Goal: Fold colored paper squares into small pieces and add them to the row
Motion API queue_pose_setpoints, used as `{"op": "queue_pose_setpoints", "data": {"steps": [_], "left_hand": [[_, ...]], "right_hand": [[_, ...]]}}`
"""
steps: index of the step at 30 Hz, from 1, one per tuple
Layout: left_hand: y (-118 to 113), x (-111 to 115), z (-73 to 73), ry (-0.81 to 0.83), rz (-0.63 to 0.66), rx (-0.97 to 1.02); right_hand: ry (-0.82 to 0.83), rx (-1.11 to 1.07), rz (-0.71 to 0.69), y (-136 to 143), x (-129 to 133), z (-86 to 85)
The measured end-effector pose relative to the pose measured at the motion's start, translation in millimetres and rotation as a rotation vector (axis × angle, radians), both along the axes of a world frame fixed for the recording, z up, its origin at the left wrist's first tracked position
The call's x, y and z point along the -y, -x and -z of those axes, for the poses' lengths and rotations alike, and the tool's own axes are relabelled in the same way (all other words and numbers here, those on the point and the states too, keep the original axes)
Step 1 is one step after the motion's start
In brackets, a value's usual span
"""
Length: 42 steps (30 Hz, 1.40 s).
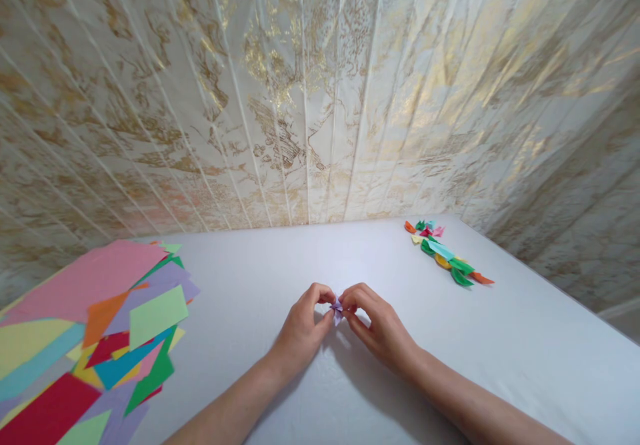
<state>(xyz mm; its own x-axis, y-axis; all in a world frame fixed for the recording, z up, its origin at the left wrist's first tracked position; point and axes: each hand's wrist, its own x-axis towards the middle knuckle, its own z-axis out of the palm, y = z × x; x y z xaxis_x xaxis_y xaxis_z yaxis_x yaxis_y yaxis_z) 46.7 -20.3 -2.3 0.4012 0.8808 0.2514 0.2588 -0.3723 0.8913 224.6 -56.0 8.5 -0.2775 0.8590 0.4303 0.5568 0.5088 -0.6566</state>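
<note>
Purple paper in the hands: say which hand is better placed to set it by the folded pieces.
Probably the right hand: it pinches the purple paper and is nearer the folded pieces; the left hand sits farther away.

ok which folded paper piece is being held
The small purple piece, pinched by the left hand and right hand; the other folded pieces lie on the table, off to the right.
</note>
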Motion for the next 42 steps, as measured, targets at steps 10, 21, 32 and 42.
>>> {"op": "queue_pose_setpoints", "data": {"steps": [10, 21, 32, 42], "left_hand": [[0, 0, 2.0, -0.018, -0.013, -0.016], [5, -11, 16.9, -0.033, -0.046, -0.067], [5, -10, 7.9, -0.033, -0.033, -0.106], [0, -6, 2.7, 0.02, 0.035, -0.063]], "right_hand": [[-0.055, 0.105, 0.073, -2, -1, -1.8], [-0.094, 0.242, 0.197, -10, -5, 2.0], [-0.071, 0.242, 0.26, -12, -8, 5.9], [-0.004, 0.174, 0.274, 1, -4, 9.9]]}}
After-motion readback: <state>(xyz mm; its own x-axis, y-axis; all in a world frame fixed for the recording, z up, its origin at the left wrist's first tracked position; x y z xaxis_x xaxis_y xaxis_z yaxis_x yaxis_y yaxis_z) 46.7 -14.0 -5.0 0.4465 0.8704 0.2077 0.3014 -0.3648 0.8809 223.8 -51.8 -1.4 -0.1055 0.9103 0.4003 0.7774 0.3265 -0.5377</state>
